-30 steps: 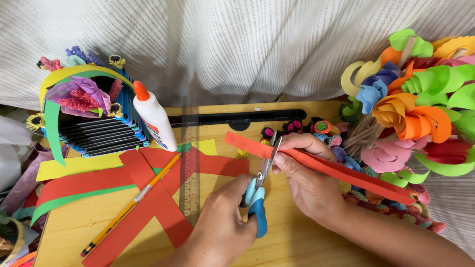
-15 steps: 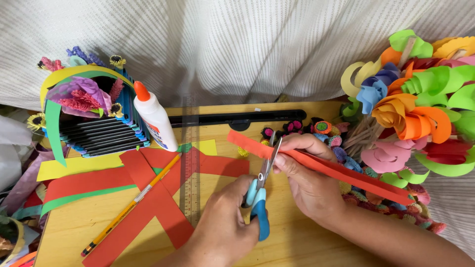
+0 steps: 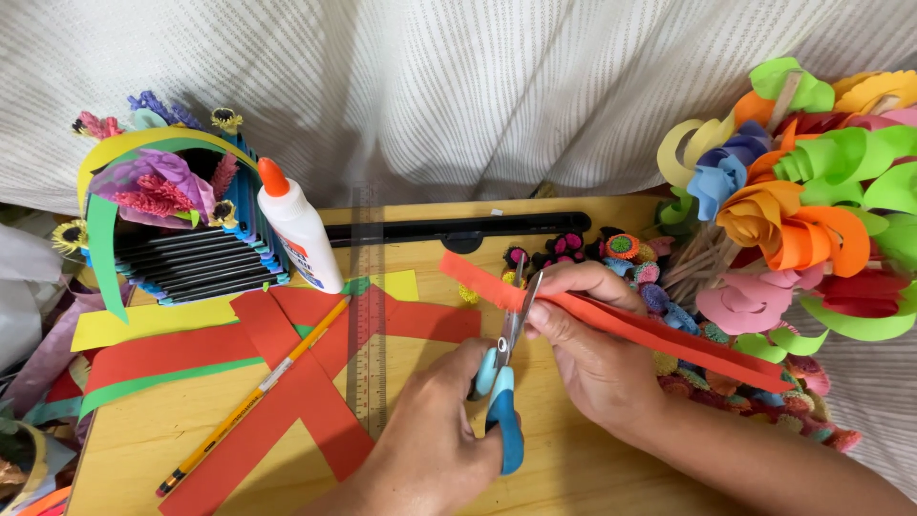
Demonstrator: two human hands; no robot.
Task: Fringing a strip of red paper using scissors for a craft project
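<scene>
**A:** What do you see from the head camera?

**B:** I see my left hand (image 3: 435, 449) at 6 o'clock. Its grip is wrapped tight around the blue handles of the scissors (image 3: 503, 382). The blades point up toward 12 o'clock and sit on the edge of a long red paper strip (image 3: 621, 325).

**A:** And the other hand?

**B:** My right hand (image 3: 597, 358) is just right of the middle. Its fingers (image 3: 573, 282) and thumb pinch the red paper strip right beside the blades. The strip runs from the middle down toward 4 o'clock.

**A:** What else is on the surface (image 3: 564, 468)?

**B:** Wide red paper bands (image 3: 296, 401) lie crossed at 8 o'clock. A yellow pencil (image 3: 253, 397) lies slanted on them. A clear ruler (image 3: 367, 315) lies just beside it, pointing up. A white glue bottle (image 3: 298, 229) with an orange cap stands at 10 o'clock, beside a paper basket (image 3: 167, 225). Paper flowers (image 3: 802, 210) fill 2 o'clock. Little rolled paper coils (image 3: 621, 253) sit above my right hand.
</scene>
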